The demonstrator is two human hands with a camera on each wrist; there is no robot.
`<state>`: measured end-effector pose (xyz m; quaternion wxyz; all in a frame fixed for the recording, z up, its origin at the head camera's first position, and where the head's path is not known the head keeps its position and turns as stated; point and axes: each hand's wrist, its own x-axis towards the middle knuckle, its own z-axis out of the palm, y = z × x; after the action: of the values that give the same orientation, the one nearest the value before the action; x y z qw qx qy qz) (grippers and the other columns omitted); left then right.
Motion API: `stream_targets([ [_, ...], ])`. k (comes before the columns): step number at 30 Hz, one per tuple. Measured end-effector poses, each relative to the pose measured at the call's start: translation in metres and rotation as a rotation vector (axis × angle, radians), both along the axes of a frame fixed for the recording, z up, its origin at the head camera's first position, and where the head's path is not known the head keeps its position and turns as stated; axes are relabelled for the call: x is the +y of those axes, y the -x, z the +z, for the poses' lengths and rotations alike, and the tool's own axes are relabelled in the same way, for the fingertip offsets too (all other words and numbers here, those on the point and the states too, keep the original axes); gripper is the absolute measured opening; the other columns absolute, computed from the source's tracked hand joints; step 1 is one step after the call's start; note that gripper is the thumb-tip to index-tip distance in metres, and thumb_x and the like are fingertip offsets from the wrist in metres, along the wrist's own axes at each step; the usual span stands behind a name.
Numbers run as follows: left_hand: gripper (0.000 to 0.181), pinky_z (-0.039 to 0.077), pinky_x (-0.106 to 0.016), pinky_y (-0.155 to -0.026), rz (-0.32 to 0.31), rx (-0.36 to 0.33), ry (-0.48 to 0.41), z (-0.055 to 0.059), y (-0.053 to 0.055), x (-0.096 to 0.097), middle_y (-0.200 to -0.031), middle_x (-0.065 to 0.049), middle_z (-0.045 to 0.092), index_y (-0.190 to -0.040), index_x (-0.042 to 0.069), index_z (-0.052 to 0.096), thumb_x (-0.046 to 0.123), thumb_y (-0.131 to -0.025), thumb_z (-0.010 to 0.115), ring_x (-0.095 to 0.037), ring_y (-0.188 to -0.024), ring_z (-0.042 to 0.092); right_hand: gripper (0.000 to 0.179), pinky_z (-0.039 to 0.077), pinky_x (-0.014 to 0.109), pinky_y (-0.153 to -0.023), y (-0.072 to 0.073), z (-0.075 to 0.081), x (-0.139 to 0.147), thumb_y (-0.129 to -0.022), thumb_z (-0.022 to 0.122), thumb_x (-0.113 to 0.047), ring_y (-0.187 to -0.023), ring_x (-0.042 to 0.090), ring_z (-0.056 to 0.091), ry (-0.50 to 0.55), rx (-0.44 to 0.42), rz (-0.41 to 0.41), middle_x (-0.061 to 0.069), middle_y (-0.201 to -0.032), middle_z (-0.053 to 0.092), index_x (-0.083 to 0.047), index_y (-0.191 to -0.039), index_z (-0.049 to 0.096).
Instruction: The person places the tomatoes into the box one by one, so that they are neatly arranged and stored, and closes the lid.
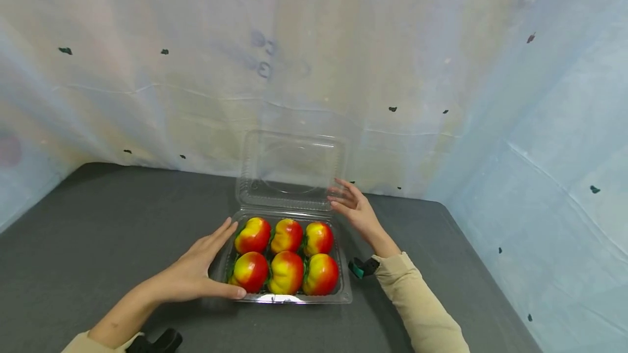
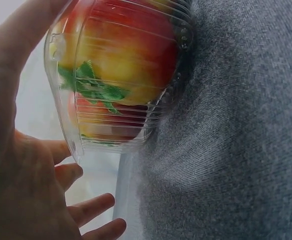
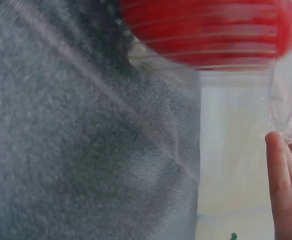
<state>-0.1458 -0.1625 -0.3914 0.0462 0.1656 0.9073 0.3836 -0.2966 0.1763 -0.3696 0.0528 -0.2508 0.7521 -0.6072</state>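
A clear plastic clamshell box [image 1: 345,290] lies on the table with its ribbed lid [image 1: 293,163] raised at the back. In its base sit several red-and-yellow fruits [image 1: 286,273] in two rows; the left wrist view shows green leaves [image 2: 93,87] on one, through the ribbed wall. My left hand [image 1: 193,271] spans the box's left side, thumb at the front rim and straight fingers toward the back corner. By the lid's lower right edge is my right hand [image 1: 363,215], its fingers extended; in the right wrist view the fingertips [image 3: 275,142] meet the clear plastic edge.
The dark grey table [image 1: 122,222] extends to both sides of the box. Behind it hangs a pale translucent sheet [image 1: 206,108] with small dark spots, and another sheet [image 1: 554,195] closes off the right. Each wrist wears a dark band.
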Motion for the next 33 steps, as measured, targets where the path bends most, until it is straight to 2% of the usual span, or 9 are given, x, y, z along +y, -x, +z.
stream_targets([
  [9,0.115,0.026,-0.079,-0.090,-0.003,-0.023,-0.013,0.001,0.002,0.001,-0.161,-0.015,0.005,-0.156,0.018,0.012,0.056,-0.069,0.078,-0.054,-0.136,0.020,0.059,0.041,0.048,-0.104,-0.005,0.006,0.003,-0.096,0.056,-0.007,-0.132,0.038,0.045,-0.028,0.037,0.007,0.023,-0.148,0.040,-0.008,-0.149,0.031],
  [15,0.116,0.026,-0.079,-0.090,0.000,-0.030,-0.007,0.002,0.003,-0.001,-0.162,-0.014,0.004,-0.156,0.020,0.010,0.055,-0.069,0.078,-0.052,-0.136,0.019,0.053,0.042,0.049,-0.103,-0.007,0.008,0.002,-0.096,0.043,0.000,-0.131,0.038,0.046,-0.027,0.052,0.002,0.024,-0.146,0.041,-0.010,-0.148,0.037],
  [20,0.116,0.026,-0.079,-0.090,-0.006,-0.033,0.000,0.003,0.005,0.000,-0.162,-0.014,0.004,-0.156,0.020,0.010,0.055,-0.069,0.078,-0.052,-0.136,0.019,0.053,0.038,0.053,-0.105,-0.009,0.011,0.005,-0.094,0.036,-0.004,-0.130,0.037,0.047,-0.003,0.017,-0.040,0.023,-0.145,0.044,-0.011,-0.145,0.041],
  [26,0.116,0.025,-0.079,-0.091,-0.007,-0.046,0.012,0.005,0.008,-0.001,-0.162,-0.014,0.003,-0.156,0.020,0.009,0.055,-0.069,0.078,-0.052,-0.136,0.018,0.051,0.032,0.053,-0.109,-0.010,0.014,0.007,-0.095,0.031,-0.010,-0.133,0.036,0.043,0.045,-0.050,-0.021,0.023,-0.145,0.044,-0.007,-0.145,0.041],
  [33,0.117,0.024,-0.079,-0.091,-0.008,-0.051,-0.003,0.005,0.010,-0.002,-0.162,-0.013,0.002,-0.156,0.020,0.008,0.055,-0.070,0.078,-0.051,-0.137,0.016,0.049,0.030,0.053,-0.110,-0.011,0.017,0.011,-0.100,0.024,-0.015,-0.132,0.040,0.042,0.079,-0.007,0.026,0.029,-0.142,0.043,0.007,-0.142,0.039],
])
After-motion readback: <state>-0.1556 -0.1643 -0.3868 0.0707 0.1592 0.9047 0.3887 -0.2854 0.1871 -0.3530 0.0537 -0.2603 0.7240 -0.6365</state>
